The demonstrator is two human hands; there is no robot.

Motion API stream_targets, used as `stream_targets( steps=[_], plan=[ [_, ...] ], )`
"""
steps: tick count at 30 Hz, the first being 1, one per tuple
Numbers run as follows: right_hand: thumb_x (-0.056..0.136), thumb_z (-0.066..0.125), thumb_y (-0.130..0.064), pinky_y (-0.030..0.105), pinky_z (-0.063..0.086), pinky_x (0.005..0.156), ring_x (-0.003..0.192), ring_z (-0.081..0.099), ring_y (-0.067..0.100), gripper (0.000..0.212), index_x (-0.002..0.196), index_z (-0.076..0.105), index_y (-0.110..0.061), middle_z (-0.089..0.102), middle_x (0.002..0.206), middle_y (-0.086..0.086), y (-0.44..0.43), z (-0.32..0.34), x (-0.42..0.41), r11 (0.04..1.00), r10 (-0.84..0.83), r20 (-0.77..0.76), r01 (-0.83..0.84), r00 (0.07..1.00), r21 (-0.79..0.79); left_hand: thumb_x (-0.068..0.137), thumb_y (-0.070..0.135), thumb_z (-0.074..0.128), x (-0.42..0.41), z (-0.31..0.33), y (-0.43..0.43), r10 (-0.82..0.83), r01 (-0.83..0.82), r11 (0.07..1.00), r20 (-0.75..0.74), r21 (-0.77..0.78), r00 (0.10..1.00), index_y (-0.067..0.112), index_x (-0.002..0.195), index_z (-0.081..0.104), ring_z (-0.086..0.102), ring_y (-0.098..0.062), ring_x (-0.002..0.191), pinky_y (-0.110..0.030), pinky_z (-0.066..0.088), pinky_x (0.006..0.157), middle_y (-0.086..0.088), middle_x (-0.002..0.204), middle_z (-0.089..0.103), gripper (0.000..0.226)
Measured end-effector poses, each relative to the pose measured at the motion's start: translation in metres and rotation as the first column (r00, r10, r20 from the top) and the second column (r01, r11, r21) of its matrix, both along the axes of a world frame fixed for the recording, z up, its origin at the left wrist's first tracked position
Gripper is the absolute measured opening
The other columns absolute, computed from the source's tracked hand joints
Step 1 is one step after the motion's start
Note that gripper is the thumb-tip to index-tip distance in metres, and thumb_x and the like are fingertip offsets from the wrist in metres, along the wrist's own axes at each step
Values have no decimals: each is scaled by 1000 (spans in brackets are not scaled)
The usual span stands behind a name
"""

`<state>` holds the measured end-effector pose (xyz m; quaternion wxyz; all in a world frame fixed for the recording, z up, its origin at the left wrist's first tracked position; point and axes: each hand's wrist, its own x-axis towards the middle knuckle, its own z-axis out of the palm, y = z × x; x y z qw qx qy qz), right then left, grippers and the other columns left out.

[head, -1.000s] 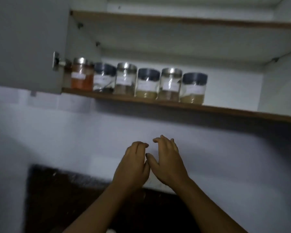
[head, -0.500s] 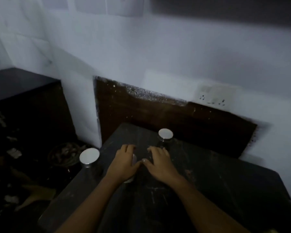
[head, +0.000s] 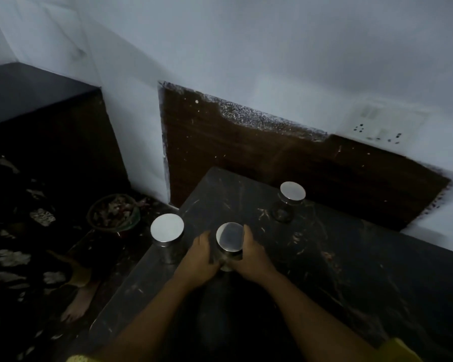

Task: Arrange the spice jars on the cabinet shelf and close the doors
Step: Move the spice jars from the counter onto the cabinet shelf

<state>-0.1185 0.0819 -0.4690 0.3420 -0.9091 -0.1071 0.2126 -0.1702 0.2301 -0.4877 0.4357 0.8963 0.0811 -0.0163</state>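
Now both hands, left hand (head: 200, 257) and right hand (head: 251, 254), wrap curled fingers (head: 247, 232) around the middle jar (head: 230, 242) on the dark counter (head: 351, 270).

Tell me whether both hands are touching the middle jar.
Touching. The head view shows the left hand and right hand pressed against opposite sides of the middle jar, no gap visible.

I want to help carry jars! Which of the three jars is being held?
The middle jar. The left hand and right hand clasp its sides. The left jar and far jar stand untouched on the counter.
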Motion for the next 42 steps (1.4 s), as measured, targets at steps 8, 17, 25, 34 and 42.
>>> stream_targets(
  steps=[8, 17, 25, 34, 42],
  plan=[
    [70, 77, -30, 41, 41, 105, 128, 45, 22, 95, 144, 19, -18, 40, 144, 7, 3, -12, 10, 992, -20, 5, 19, 1000, 127, 74, 33, 65, 9, -8, -9, -79, 95, 978, 91, -187, 993, 22, 136, 36, 45, -5, 125, -30, 39, 106, 5, 137, 46, 69],
    [54, 81, -49, 30, 47, 93, 113, 52, 14, 87, 128, 43, -22, 51, 128, -1, -22, 19, 16, 934, -216, 45, 193, 975, 301, 58, 50, 79, 21, 10, -34, 7, 22, 983, 158, -185, 987, 37, 142, 13, 40, -6, 130, -36, 39, 107, 8, 145, 37, 108],
    [62, 68, -64, 22, 47, 63, 81, 58, 11, 58, 102, 55, -23, 58, 100, 3, -57, 93, 8, 875, -316, 214, 196, 924, 443, 54, 57, 77, 24, 82, -83, 140, -16, 940, 341, -340, 930, 52, 133, 11, 51, -1, 115, -23, 48, 88, 11, 134, 44, 103],
    [81, 60, -22, 40, 48, 97, 120, 55, 21, 63, 137, 35, -34, 54, 133, 3, -135, 137, -12, 610, 101, -73, -4, 992, 792, 54, 46, 69, 16, 157, -138, 86, 197, 752, 390, -629, 917, 32, 115, 36, 61, -11, 102, -30, 57, 76, -2, 119, 48, 71],
    [60, 83, -10, 30, 54, 86, 116, 57, 11, 100, 136, 29, -48, 51, 133, -8, -184, 162, -29, 617, -78, 124, -50, 989, 785, 76, 51, 55, 11, 187, -175, -208, 363, 865, 411, -346, 887, 40, 145, 2, 48, 25, 104, 0, 42, 80, 43, 116, 39, 87]
  ],
)
